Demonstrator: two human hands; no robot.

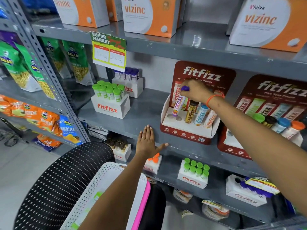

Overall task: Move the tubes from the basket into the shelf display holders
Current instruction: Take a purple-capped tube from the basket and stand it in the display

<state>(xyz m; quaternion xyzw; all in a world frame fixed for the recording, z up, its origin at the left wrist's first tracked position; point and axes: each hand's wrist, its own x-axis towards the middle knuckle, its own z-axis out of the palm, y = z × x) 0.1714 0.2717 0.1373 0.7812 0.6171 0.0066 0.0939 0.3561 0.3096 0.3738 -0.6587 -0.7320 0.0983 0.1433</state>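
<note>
Right hand [196, 90] pinches the purple-capped tube [178, 103] by its cap, tilted over the display holder [187, 125] at its left end. Straighten it, then press down. Left hand [147, 141] lies flat, fingers spread, on the shelf [132, 117] front edge.

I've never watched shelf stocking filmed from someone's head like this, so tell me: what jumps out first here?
The right hand draws the eye first, gripping a purple-capped tube by its cap and lowering it, tilted, toward an empty hole at the left of the red fitfizz display holder on the middle shelf. The left hand rests flat, fingers spread, on the grey shelf edge below. Orange vizinc boxes line the top shelf.
</note>
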